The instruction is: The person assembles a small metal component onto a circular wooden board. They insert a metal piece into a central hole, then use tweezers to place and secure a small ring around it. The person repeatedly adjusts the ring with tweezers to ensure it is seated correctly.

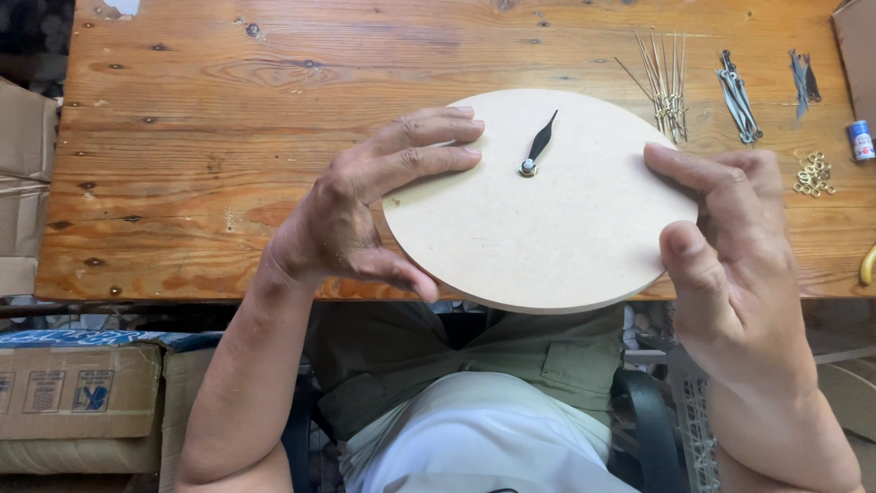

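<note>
The disc (547, 228), a round, pale fibreboard blank, lies at the near edge of the wooden table (228, 137), with its nearest portion overhanging the edge above the person's lap. The left hand (365, 205) grasps the disc on its left side: fingers extended flat over the top face, thumb along the lower left rim. The right hand (730, 246) grasps the right side: fingers over the upper right rim, thumb lying near the lower right edge. A black clock hand (542, 140) is mounted at the disc centre on a small metal shaft (528, 168); it points up and slightly right, away from the person. Neither hand touches it. On the table beyond the right hand, well apart from the disc centre, lie a bundle of thin metal rods (664, 87), just beside the disc's upper right rim, then a group of dark clock hands (737, 96), a second, smaller group (803, 78), and a small pile of brass rings (813, 173). A small blue-and-white cylinder (860, 140) stands near the table's right edge. Cardboard boxes (78, 393) sit below the table on the left.
</note>
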